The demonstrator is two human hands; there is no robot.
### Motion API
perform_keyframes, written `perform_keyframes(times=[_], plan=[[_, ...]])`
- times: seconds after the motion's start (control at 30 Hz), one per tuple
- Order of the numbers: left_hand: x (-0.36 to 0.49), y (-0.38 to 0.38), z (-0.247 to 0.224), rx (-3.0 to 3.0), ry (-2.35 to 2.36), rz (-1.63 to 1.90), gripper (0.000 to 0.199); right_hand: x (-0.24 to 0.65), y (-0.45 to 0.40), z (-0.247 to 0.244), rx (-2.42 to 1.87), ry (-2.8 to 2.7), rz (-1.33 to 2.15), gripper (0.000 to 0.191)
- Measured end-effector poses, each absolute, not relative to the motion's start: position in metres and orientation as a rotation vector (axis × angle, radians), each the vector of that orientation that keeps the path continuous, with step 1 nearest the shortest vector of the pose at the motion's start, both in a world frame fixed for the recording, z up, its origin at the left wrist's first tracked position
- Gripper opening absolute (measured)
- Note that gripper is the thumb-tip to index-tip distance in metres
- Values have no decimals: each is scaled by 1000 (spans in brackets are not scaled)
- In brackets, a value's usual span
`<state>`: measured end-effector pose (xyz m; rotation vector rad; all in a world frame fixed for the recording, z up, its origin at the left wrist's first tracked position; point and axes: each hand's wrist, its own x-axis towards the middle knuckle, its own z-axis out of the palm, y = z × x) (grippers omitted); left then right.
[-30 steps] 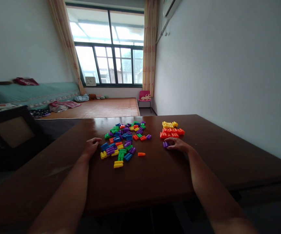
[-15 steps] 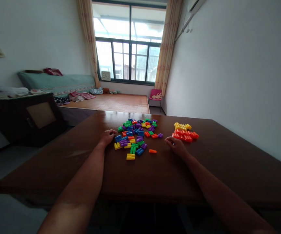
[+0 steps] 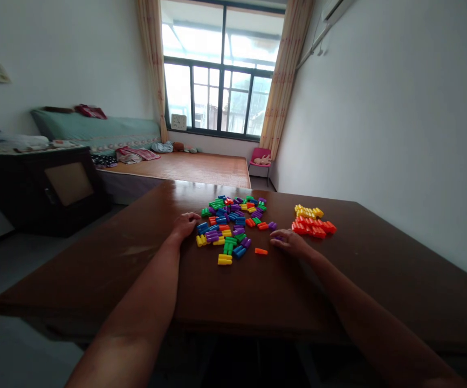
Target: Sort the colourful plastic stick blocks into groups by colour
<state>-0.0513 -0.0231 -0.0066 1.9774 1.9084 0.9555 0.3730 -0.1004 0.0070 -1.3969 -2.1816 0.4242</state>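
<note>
A spread of plastic toy blocks [image 3: 220,220] in green, blue, purple, yellow and orange lies on the brown table. My left hand [image 3: 185,224] rests at the left edge of this spread, its fingers loosely stretched and holding nothing I can see. Close to a purple block [image 3: 273,226] is my right hand [image 3: 292,242], its fingers reaching left and slightly apart. A single orange block [image 3: 261,251] lies just left of its fingertips. Beyond that hand, orange blocks [image 3: 314,227] form a group, with yellow blocks [image 3: 308,211] grouped behind them.
The brown table [image 3: 258,291] has its near edge below my forearms. Behind it stand a bed [image 3: 201,167] with a woven mat and a pink chair [image 3: 260,157]. A dark cabinet [image 3: 35,188] stands at the left. A white wall runs along the right.
My right hand has moved left, toward the purple block and the lone orange block, and its fingers have spread a little. My left hand has stayed beside the blocks. The view has shifted slightly.
</note>
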Motion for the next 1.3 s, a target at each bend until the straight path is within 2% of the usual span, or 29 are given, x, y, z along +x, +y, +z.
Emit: perform_keyframes(times=[0.1,0.4,0.6,0.93,1.17,1.3], plan=[[-52,-20,-8,1991,1896,963,27,397,-113,-3,-1301,-2262,507,35],[-51,-21,-9,2037,1904,948,27,445,-111,-13,-1422,-2120,443,22],[-50,-24,-8,2044,1935,932,28,406,-101,-12,-1355,-2119,413,30],[-49,-27,-5,2025,1917,896,29,364,-79,0,-1414,-2150,615,35],[-50,-21,-8,2030,1911,927,28,402,-85,-4,-1398,-2106,801,36],[-52,-17,-11,2048,1921,910,28,439,-96,-5,-1483,-1934,837,45]])
